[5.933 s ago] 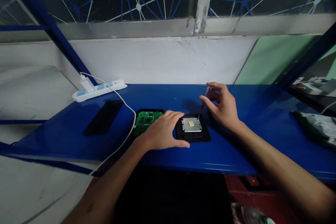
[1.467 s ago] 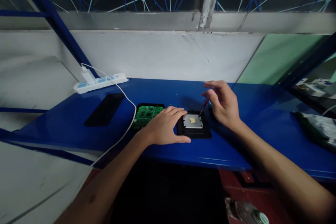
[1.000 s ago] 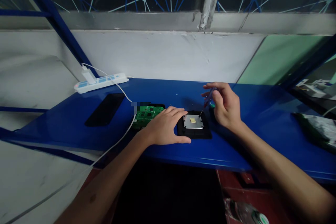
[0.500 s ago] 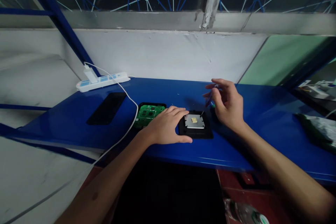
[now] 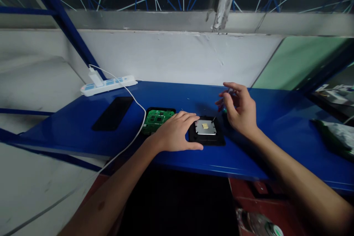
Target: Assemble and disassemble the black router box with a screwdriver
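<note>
A black plastic cover lies on the blue table, with a silver metal plate on it. On the plate's middle sits a small pale yellow pad. My left hand grips the cover's left side, thumb along the near edge and fingers at the far left corner. Above the cover's far right side, my right hand holds a thin screwdriver. Its tip meets the plate's far right corner; most of the handle is hidden by the fingers. A green circuit board in a black housing is partly behind my left hand.
A black phone-like slab lies to the left. Behind it stands a white power strip with a plugged-in charger. A white cable runs across the table and over its front edge. At far right is a shiny bag.
Both hands and the cover keep nearly the same places. The right fingers have shifted slightly around the screwdriver, whose tip stays at the same corner of the plate.
</note>
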